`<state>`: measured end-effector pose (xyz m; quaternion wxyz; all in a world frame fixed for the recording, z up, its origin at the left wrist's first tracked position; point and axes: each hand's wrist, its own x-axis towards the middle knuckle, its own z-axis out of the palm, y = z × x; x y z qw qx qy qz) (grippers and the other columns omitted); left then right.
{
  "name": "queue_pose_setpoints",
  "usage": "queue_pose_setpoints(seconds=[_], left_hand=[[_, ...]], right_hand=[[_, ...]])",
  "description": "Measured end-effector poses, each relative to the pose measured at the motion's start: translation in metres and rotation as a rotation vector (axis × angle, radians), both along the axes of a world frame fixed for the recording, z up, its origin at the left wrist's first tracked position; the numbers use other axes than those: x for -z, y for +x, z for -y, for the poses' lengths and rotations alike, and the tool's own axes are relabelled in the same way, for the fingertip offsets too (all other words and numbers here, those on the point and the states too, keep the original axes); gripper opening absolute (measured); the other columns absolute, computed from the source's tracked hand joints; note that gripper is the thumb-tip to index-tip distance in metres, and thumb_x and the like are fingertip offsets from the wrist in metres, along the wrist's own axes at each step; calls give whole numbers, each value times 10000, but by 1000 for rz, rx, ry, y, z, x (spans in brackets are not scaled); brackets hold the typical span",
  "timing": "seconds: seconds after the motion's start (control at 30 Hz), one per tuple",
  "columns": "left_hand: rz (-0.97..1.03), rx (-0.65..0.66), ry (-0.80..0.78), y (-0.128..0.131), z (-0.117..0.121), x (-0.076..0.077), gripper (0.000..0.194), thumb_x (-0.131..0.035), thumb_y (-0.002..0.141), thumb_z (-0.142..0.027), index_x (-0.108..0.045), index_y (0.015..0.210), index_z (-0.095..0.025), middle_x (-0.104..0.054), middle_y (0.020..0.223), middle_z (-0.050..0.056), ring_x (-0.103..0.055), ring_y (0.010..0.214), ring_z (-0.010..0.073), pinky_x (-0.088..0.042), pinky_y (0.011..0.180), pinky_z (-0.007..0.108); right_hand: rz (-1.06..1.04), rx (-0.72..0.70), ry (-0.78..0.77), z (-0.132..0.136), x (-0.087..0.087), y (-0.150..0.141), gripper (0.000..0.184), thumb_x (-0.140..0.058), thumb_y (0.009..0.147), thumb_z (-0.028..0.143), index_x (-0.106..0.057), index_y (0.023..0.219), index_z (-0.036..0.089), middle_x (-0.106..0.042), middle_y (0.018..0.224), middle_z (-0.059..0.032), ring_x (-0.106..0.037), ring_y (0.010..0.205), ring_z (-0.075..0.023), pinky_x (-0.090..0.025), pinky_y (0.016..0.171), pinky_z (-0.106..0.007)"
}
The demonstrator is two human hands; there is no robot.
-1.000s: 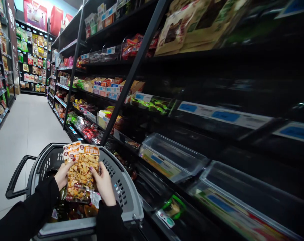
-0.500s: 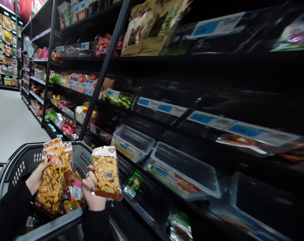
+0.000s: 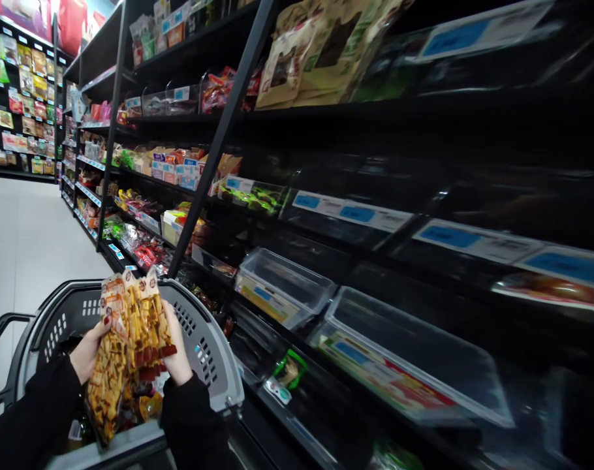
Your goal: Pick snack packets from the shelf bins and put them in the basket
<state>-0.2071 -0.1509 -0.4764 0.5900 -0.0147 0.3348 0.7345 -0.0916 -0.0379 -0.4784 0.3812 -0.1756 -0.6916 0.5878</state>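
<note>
Several snack packets (image 3: 113,339), clear at the front with orange-and-white tops and yellowish pieces inside, are held upright above a grey shopping basket (image 3: 203,326). My left hand (image 3: 90,349) grips the left packets by their edge, thumb on the front. Closed on the packets at the right of the bunch is my right hand (image 3: 176,343), its fingers mostly hidden behind them. The packets fan out between the two hands. Below them, other packaged goods (image 3: 150,406) lie in the basket, partly covered by the packets and my sleeves.
Black shelving (image 3: 199,196) runs along the right side with bagged snacks and price labels. Clear plastic bins (image 3: 287,287) stand on a lower shelf; a green-edged packet (image 3: 291,370) lies below them. A pale floor aisle (image 3: 37,228) stretches ahead at left. The basket's black handle (image 3: 3,326) sticks out left.
My right hand held one packet apart to the right, its back showing, half a second ago; now it is back against the bunch. The view swung right, then partly back left.
</note>
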Motion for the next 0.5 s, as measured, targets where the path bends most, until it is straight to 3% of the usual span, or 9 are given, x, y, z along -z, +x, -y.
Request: queue_pose_setpoints(seconds=[0.13, 0.23, 0.33, 0.5], left_hand=[[-10, 7, 10, -1, -1, 0, 462, -598, 733, -196, -489, 1179, -139, -670, 929, 132, -638, 813, 310, -508, 754, 450], [-32, -30, 12, -2, -3, 1, 442, -592, 748, -201, -489, 1173, -139, -671, 927, 129, -643, 797, 297, -512, 749, 438], [-62, -78, 4, -4, -6, 3, 411, -579, 768, -204, -494, 1162, -125, -673, 914, 133, -650, 766, 284, -521, 731, 422], [-69, -88, 5, -10, -7, 6, 369, -550, 787, -189, -503, 1147, -120, -675, 904, 132, -655, 742, 270, -525, 720, 402]], right_hand=[[-97, -182, -301, -8, -14, 3, 474, -376, 803, 558, -581, 1011, 184, -613, 908, -82, -555, 914, -247, -445, 777, -356], [-67, -265, -368, -7, -12, 4, 389, -431, 799, 503, -544, 999, 189, -601, 965, -63, -558, 933, -235, -448, 787, -344], [-86, -200, -330, -2, -1, -2, 356, -545, 743, 408, -490, 1026, 200, -563, 1057, -40, -525, 1003, -217, -418, 854, -319], [-110, -60, -293, 7, 17, -17, 313, -420, 816, 418, -424, 1040, 200, -541, 1060, -45, -518, 998, -188, -411, 860, -303]])
